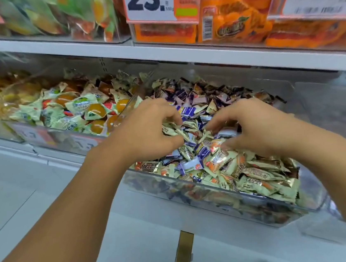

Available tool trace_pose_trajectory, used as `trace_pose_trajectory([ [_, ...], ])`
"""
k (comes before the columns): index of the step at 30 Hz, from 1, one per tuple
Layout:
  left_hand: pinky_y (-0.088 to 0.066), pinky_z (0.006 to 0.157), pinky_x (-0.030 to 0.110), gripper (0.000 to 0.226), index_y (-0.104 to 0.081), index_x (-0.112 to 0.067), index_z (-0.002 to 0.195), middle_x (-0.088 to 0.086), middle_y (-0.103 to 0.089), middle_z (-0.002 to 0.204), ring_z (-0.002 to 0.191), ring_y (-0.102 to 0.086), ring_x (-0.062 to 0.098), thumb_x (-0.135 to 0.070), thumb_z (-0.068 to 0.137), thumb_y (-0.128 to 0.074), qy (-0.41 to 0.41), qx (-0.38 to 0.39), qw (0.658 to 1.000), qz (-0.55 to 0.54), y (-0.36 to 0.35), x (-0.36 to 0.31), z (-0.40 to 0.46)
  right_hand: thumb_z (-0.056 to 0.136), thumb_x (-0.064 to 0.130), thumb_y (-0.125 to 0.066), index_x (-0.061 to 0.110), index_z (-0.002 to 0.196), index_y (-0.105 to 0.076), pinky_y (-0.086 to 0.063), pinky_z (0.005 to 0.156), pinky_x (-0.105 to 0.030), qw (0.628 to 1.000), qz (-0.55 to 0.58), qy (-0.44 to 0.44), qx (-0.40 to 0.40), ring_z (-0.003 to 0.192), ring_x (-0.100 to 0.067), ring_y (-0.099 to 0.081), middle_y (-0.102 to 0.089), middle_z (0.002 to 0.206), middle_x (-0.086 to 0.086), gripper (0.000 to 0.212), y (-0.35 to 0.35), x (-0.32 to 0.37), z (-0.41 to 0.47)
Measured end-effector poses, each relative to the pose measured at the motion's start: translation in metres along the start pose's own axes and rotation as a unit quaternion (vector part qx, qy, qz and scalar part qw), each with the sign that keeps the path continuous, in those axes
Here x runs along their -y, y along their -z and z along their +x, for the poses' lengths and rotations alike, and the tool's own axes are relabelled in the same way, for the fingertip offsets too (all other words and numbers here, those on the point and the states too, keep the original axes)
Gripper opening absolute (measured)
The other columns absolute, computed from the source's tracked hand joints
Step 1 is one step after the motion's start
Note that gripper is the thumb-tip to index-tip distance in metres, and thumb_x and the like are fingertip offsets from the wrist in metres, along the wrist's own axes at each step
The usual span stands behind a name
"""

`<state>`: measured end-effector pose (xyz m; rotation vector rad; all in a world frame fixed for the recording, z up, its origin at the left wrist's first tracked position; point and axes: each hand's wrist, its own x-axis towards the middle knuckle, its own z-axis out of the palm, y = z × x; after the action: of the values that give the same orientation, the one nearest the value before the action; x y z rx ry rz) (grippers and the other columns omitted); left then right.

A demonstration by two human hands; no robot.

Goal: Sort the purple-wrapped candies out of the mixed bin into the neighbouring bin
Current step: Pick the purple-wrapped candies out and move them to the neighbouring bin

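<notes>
A clear plastic bin (229, 202) on the shelf holds a mixed heap of cream, orange and purple-wrapped candies (189, 110). Both my hands are down in the heap near its middle. My left hand (146, 129) has curled fingers digging among cream wrappers, thumb and fingertips pinching candies at the pile. My right hand (253, 126) curls over the candies too, its fingertips pinching a wrapper by a purple candy (225, 133). What exactly each hand holds is partly hidden by the fingers. The neighbouring bin (67, 140) to the left holds green-and-white jelly packs.
An empty clear bin (333, 108) stands to the right of the mixed one. A shelf above carries orange snack packs (232, 18) and price tags (150, 2). The white shelf edge (202, 52) overhangs the bins. White floor lies below.
</notes>
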<state>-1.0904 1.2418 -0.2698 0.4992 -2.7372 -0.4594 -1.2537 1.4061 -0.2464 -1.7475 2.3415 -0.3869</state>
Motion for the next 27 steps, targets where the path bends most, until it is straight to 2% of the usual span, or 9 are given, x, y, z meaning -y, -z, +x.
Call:
trace_pose_trajectory([
  [4,-0.048,0.088,0.038,0.048,-0.069,-0.034,0.089,-0.015,-0.058,0.095,0.094,-0.055,0.008,-0.072,0.061,-0.077,-0.009,0.089,0.994,0.06,0.0,-0.014,0.0,0.078,0.023,-0.085,0.031,0.125,-0.066,-0.046,0.085,-0.025,1.0,0.017,-0.003,0.003,0.099,-0.007,-0.062,-0.066,0.107,0.015,0.051,-0.003,-0.004,0.007],
  [7,-0.038,0.097,0.042,0.055,-0.065,-0.038,0.095,-0.015,-0.05,0.106,0.108,-0.043,0.011,-0.072,0.055,-0.081,0.0,0.115,0.985,0.127,-0.006,-0.019,0.0,0.088,0.014,-0.075,0.027,0.125,-0.068,-0.043,0.085,-0.024,0.999,0.001,0.011,-0.043,0.102,-0.007,-0.06,-0.068,0.117,0.009,0.04,-0.005,-0.006,0.007],
  [9,-0.037,0.098,0.042,0.056,-0.061,-0.039,0.096,-0.015,-0.046,0.105,0.107,-0.038,0.011,-0.066,0.053,-0.085,0.003,0.114,0.985,0.131,-0.007,-0.021,0.002,0.095,0.011,-0.065,0.023,0.121,-0.07,-0.043,0.078,-0.02,0.996,0.021,0.015,-0.089,0.09,-0.005,-0.059,-0.071,0.117,0.005,0.03,-0.002,-0.006,0.003],
  [13,-0.038,0.095,0.043,0.045,-0.06,-0.036,0.084,-0.017,-0.045,0.1,0.102,-0.038,0.01,-0.057,0.056,-0.089,-0.006,0.118,0.989,0.087,-0.007,-0.017,0.003,0.097,0.008,-0.047,0.016,0.105,-0.073,-0.032,0.04,-0.013,0.989,0.107,0.002,-0.104,0.04,-0.003,-0.049,-0.066,0.063,0.012,0.029,0.0,-0.003,0.002],
  [15,-0.039,0.094,0.045,0.035,-0.065,-0.034,0.076,-0.016,-0.046,0.097,0.1,-0.039,0.009,-0.053,0.059,-0.089,-0.018,0.118,0.99,0.077,-0.008,-0.016,0.002,0.094,0.016,-0.054,0.004,0.094,-0.074,-0.034,0.041,-0.02,0.993,0.097,0.022,-0.057,0.042,-0.005,-0.043,-0.066,0.064,-0.005,0.024,-0.009,0.007,0.007],
  [16,-0.038,0.094,0.046,0.03,-0.068,-0.035,0.075,-0.016,-0.046,0.096,0.1,-0.039,0.008,-0.052,0.061,-0.088,-0.021,0.121,0.989,0.082,-0.009,-0.016,0.002,0.091,0.023,-0.061,0.007,0.093,-0.076,-0.041,0.046,-0.025,0.996,0.069,0.04,-0.03,0.047,-0.005,-0.045,-0.067,0.068,-0.01,0.022,-0.016,0.011,0.01],
  [19,-0.033,0.093,0.042,0.031,-0.074,-0.039,0.083,-0.016,-0.042,0.096,0.1,-0.036,0.008,-0.058,0.062,-0.086,-0.026,0.137,0.984,0.108,-0.013,-0.019,0.003,0.081,0.04,-0.077,0.028,0.101,-0.076,-0.055,0.068,-0.034,0.998,-0.05,0.038,0.015,0.077,-0.016,-0.064,-0.068,0.08,0.003,0.023,-0.03,0.018,0.013],
  [22,-0.025,0.084,0.035,0.038,-0.076,-0.039,0.084,-0.017,-0.038,0.092,0.097,-0.033,0.009,-0.063,0.056,-0.085,-0.027,0.147,0.982,0.119,-0.013,-0.021,0.003,0.079,0.045,-0.08,0.03,0.113,-0.072,-0.055,0.077,-0.037,0.995,-0.097,0.006,0.019,0.097,-0.024,-0.064,-0.067,0.099,0.001,0.038,-0.03,0.021,0.015],
  [27,-0.032,0.088,0.039,0.02,-0.071,-0.031,0.074,-0.015,-0.041,0.092,0.096,-0.038,0.011,-0.044,0.068,-0.086,-0.028,0.123,0.988,0.085,-0.017,-0.011,0.001,0.077,0.033,-0.08,0.021,0.103,-0.065,-0.052,0.068,-0.034,0.99,-0.138,0.002,0.005,0.085,-0.024,-0.061,-0.063,0.092,0.0,0.033,-0.025,0.024,0.013],
])
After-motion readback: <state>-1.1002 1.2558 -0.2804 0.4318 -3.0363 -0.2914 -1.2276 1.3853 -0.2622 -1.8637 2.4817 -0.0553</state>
